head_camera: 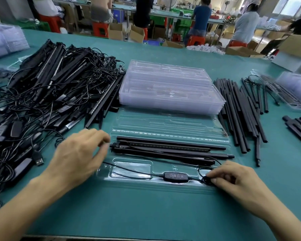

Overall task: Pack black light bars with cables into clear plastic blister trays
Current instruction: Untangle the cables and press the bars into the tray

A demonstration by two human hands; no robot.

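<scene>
Blister tray (163, 124) holding light bars (163, 146) — right hand (233, 181) pinches the coiled cable (206, 180) beside the controller (176, 176); left hand (80, 153), loosely curled, at the bars' end, grip unclear.

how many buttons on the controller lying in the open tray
4 buttons, side by side in one row along the controller, which lies in the front compartment of the open tray. None looks hidden.

red stool (100, 29) beside open cardboard box (115, 31)
</scene>
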